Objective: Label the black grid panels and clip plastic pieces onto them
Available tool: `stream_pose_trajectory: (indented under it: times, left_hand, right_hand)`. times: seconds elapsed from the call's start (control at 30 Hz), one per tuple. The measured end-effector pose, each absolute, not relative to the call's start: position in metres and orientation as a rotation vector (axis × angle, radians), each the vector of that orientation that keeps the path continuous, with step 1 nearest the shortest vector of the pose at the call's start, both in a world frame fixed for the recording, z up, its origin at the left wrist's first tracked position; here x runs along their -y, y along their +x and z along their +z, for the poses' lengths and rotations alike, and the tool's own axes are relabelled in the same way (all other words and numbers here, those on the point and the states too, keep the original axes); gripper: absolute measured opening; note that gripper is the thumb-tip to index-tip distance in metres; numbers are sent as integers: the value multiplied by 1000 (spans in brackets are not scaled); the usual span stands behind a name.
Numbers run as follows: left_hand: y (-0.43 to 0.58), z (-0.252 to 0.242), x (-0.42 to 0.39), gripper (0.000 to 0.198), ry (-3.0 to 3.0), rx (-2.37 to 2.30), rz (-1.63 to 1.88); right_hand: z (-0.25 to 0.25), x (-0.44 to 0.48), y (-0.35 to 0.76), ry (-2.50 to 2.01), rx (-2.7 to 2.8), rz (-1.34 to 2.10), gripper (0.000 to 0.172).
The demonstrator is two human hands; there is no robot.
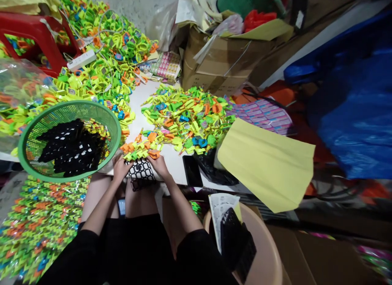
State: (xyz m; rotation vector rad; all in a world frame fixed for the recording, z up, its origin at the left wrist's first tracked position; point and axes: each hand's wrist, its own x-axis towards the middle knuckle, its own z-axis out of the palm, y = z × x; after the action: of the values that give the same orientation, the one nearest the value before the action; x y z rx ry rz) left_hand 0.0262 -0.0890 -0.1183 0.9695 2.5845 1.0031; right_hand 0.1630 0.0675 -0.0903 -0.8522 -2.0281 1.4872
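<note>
A black lattice frame point(141, 174) with rounded openings lies at the table's near edge and hangs partly over my lap. At its upper left corner, the fingers of my left hand point(121, 167) are closed on its edge. My right hand point(158, 165) grips the upper right corner, its fingertips beside an orange plastic piece point(154, 154). I cannot make out whether those fingertips also touch that piece. Just beyond the frame, small yellow, green and orange plastic toy pieces point(139, 148) lie close to both hands.
A green basket point(23, 148) with black lattice frames stands left. A large pile of toy pieces point(186, 117) covers the table ahead. Right of my hands are a phone point(192, 171), a black bag point(219, 174) and yellow paper point(266, 162). A round tub point(269, 248) stands below.
</note>
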Motion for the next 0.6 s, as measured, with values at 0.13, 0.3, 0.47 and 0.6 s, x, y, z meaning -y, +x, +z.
stream_pose_trajectory:
  times: [0.13,0.3,0.47,0.6]
  left_hand:
    - [26,-117,89,37,977,-2576,1010]
    - [27,-118,88,42,953,-2550,1036]
    - [26,-119,88,44,982,-2525,1067]
    - [24,-124,96,40,1041,-2520,1075]
  right_hand:
    - [-81,-72,160,-835,2201,1416,17]
    - [-82,-74,152,-841,2381,1278,10]
    - [-83,-70,144,-817,2384,1293,11]
    - [-81,-70,147,-762,2306,1437,4]
